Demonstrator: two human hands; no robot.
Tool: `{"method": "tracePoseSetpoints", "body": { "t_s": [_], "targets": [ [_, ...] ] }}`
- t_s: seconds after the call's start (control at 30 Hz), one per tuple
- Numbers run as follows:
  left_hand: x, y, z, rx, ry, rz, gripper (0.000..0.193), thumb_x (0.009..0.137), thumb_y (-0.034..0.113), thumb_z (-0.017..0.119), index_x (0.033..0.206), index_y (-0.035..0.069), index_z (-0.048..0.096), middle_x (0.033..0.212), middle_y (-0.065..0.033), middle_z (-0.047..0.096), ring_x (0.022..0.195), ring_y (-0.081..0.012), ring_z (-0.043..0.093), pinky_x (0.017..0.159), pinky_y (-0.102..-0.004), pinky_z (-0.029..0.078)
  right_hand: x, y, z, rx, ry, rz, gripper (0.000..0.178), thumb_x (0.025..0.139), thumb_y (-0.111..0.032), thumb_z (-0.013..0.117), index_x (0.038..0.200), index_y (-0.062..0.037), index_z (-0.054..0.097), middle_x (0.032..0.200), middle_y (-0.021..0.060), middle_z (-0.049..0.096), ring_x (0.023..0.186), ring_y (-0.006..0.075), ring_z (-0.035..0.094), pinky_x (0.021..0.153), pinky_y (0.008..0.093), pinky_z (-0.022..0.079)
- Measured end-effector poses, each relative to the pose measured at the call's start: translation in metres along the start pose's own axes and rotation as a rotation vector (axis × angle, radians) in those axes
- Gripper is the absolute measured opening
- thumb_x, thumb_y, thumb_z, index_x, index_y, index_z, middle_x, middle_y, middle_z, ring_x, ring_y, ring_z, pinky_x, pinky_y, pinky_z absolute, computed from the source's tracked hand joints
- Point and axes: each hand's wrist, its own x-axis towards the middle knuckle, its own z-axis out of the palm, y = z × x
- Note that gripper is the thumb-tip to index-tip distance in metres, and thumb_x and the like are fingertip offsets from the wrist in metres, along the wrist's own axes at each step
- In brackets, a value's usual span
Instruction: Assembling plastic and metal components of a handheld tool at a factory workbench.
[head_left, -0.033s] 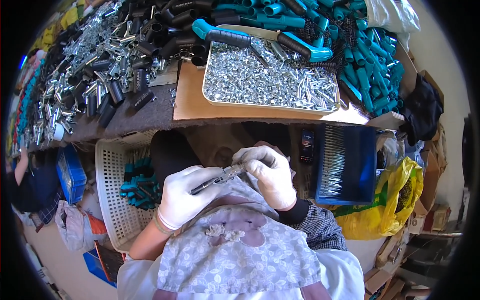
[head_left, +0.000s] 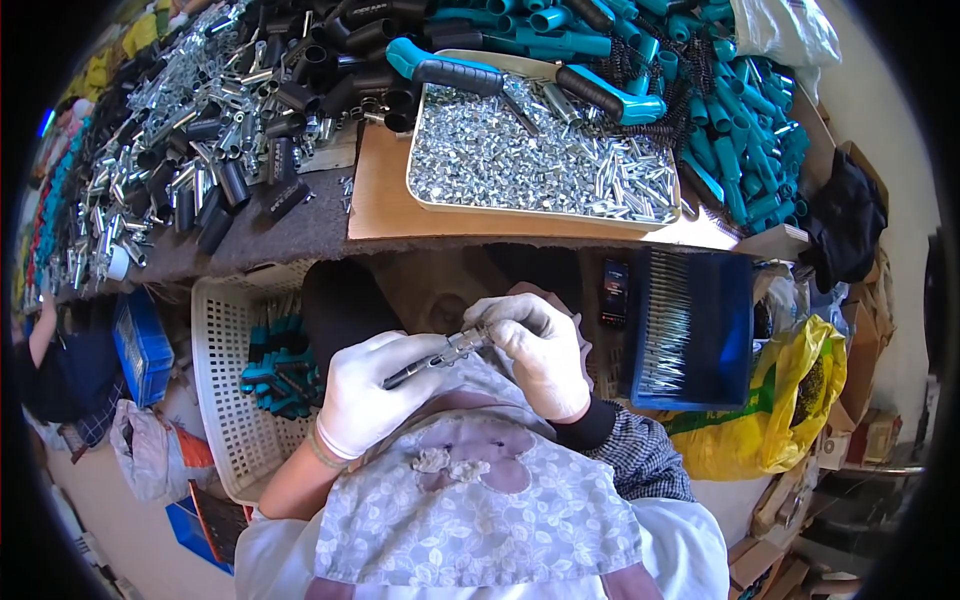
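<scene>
Both hands wear thin white gloves and meet above my lap. My left hand is closed round a slim silver metal piece with a dark rod-like end, which slants up to the right. The fingers of my right hand pinch its upper end, hiding that tip, so I cannot tell whether a smaller part sits there. Beyond the hands, on the table, a cream tray is filled with small shiny metal pieces and pins. Two teal-and-black handles lie across its far rim.
Dark sleeves and silver tubes heap on the table's left; teal handles pile at right. Below the edge stand a white basket with teal-and-black tools and a blue bin of metal rods. A phone lies beside the bin. Another person's arm shows far left.
</scene>
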Motion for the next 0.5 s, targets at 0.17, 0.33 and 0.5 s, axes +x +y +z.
{"method": "tracePoseSetpoints", "body": {
  "t_s": [0.17,0.33,0.5],
  "targets": [
    [-0.002,-0.002,0.004,0.010,0.009,-0.025,0.024,0.077,0.005,0.077,0.101,0.000,0.074,0.086,-0.0160,0.071,0.072,-0.0281,0.070,0.066,-0.0331,0.055,-0.002,0.012,0.005,0.244,0.056,0.116,0.030,0.095,-0.023,0.073,0.112,-0.0005,0.062,0.125,0.0202,0.065,0.112,0.0274,0.064,0.099,0.0419,0.051],
    [-0.001,-0.008,-0.004,0.208,-0.022,0.050,0.024,0.077,0.010,0.079,0.100,0.006,0.075,0.083,-0.0113,0.070,0.071,-0.0290,0.069,0.065,-0.0354,0.055,0.000,0.013,0.009,0.466,0.030,0.295,0.040,0.103,-0.030,0.060,0.129,0.0000,0.056,0.130,0.0214,0.062,0.118,0.0334,0.064,0.104,0.0499,0.051],
    [0.025,0.000,-0.037,0.565,-0.444,0.052,0.019,0.086,0.031,0.066,0.098,0.019,0.076,0.079,-0.0079,0.068,0.072,-0.0286,0.069,0.063,-0.0415,0.054,0.003,0.036,-0.004,0.436,-0.222,0.492,0.057,0.106,-0.036,0.053,0.141,0.0084,0.048,0.128,0.0197,0.064,0.107,0.0266,0.070,0.094,0.0389,0.058]
  ]
}}
